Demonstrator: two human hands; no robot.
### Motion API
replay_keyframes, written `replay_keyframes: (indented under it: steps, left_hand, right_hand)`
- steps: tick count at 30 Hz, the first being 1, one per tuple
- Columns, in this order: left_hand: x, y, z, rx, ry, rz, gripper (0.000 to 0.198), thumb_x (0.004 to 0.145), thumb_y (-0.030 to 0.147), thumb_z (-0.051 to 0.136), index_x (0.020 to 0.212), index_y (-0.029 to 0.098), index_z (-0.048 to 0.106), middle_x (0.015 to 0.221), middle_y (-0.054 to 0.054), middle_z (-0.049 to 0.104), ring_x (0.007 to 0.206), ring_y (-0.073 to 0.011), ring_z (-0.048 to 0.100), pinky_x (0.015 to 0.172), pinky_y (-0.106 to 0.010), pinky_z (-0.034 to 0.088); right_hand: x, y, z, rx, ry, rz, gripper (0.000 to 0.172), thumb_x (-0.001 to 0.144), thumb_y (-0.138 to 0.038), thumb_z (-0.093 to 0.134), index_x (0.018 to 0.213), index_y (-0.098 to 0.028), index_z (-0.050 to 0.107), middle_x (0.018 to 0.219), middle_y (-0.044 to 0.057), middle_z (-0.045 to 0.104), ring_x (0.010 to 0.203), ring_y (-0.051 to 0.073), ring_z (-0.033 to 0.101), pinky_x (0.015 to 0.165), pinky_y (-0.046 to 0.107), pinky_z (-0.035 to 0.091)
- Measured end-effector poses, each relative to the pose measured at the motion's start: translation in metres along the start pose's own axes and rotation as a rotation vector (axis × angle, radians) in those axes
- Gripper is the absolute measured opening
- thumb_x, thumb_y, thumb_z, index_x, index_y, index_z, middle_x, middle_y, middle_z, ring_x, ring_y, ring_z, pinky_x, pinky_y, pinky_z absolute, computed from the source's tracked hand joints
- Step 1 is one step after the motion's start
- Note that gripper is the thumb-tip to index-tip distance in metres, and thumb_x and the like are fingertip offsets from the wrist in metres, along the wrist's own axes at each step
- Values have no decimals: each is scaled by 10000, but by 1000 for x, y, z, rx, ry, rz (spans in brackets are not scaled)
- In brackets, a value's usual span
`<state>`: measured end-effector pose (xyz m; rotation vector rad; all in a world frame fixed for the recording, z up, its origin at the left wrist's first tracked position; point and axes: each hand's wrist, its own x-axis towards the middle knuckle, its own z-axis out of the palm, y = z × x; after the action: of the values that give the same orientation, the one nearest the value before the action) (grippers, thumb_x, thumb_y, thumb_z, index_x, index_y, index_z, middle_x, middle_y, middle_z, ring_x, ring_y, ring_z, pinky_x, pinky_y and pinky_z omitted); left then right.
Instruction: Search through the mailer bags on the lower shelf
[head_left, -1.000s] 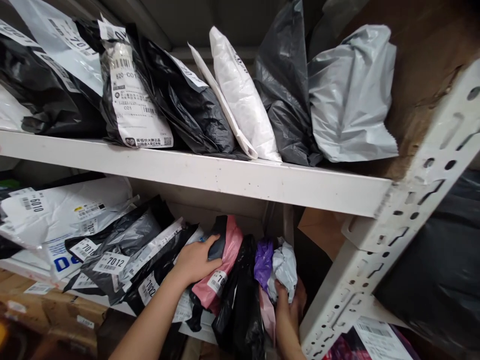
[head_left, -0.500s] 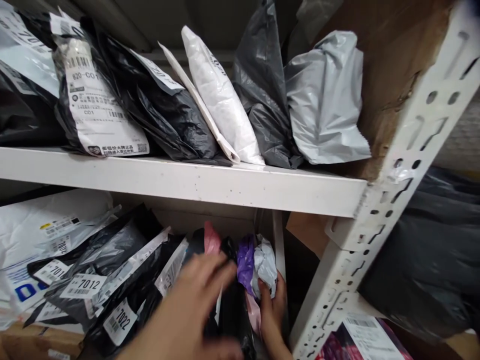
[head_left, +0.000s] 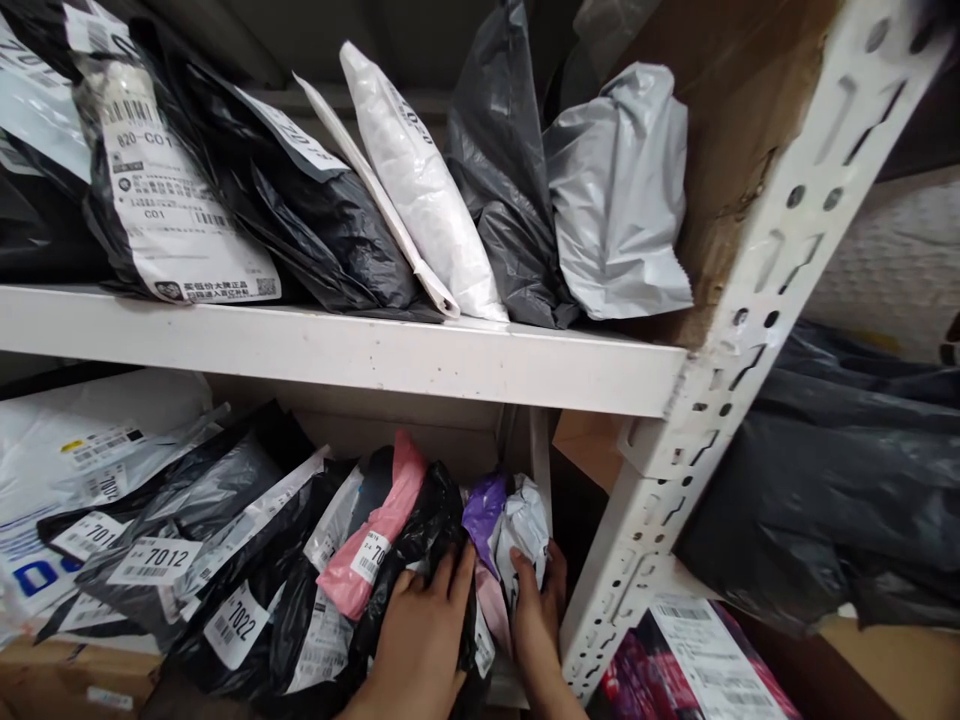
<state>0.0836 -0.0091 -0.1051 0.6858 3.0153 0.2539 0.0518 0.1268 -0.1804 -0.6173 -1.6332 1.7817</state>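
In the lower shelf bay, my left hand (head_left: 420,630) rests on a black plastic mailer bag (head_left: 431,510), fingers stretched toward the gap beside a purple bag (head_left: 484,515). Its thumb is mostly hidden. At the right end of the row, my right hand (head_left: 536,610) grips a crumpled pale grey mailer bag (head_left: 523,525), thumb on the near side and fingers round the far side. Between my hands stands a light pink bag (head_left: 491,605), partly covered. Left of my left hand leans a pink bag (head_left: 375,540) with a white number label.
Labelled black mailers (head_left: 240,610) and a large white bag (head_left: 97,420) fill the lower left. Above my hands runs a white shelf beam (head_left: 375,355) carrying upright parcels. A perforated white post (head_left: 720,400) stands close right of my right hand, with dark bags (head_left: 832,490) beyond it.
My left hand has come down and rightward onto the black bag, uncovering the pink bag. My right hand stays at the pale grey bag. The view has shifted slightly right.
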Motion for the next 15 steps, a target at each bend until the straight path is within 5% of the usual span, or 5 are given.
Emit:
replay_keyframes:
  steps: [5, 9, 13, 15]
  left_hand:
    - [10, -12, -12, 14, 44, 149, 577, 725, 49, 504, 1248, 293, 528, 1415, -52, 434, 1336, -296, 302, 1101, -448, 264]
    - [10, -26, -27, -56, 35, 277, 509, 615, 118, 646, 1105, 221, 557, 1290, -93, 495, 1222, -291, 401, 1022, -398, 371]
    - [22, -9, -43, -224, 193, 188, 270, 773, 281, 498, 1006, 157, 555, 1001, -85, 584, 990, -245, 514, 920, -389, 425]
    - [36, 5, -40, -217, 300, 75, 366, 829, 325, 432, 1096, 95, 531, 1064, -128, 575, 1048, -274, 494, 962, -406, 394]
  right_hand:
    - [-3, -3, 1, -61, 13, 0, 589, 658, -587, 496, 1096, -203, 412, 1224, 140, 495, 1194, 317, 428, 1044, 459, 300]
    - [-4, -4, 0, -134, -37, 25, 536, 676, -571, 448, 1077, -215, 429, 1183, 129, 525, 1172, 330, 440, 1016, 472, 320]
    - [-3, -6, -1, -182, -60, 27, 527, 694, -540, 402, 1088, -191, 431, 1203, 151, 510, 1175, 343, 431, 1002, 485, 313]
    - [-3, -4, -2, -203, -55, -50, 476, 722, -508, 384, 1067, -187, 452, 1170, 145, 535, 1150, 328, 455, 997, 467, 318]
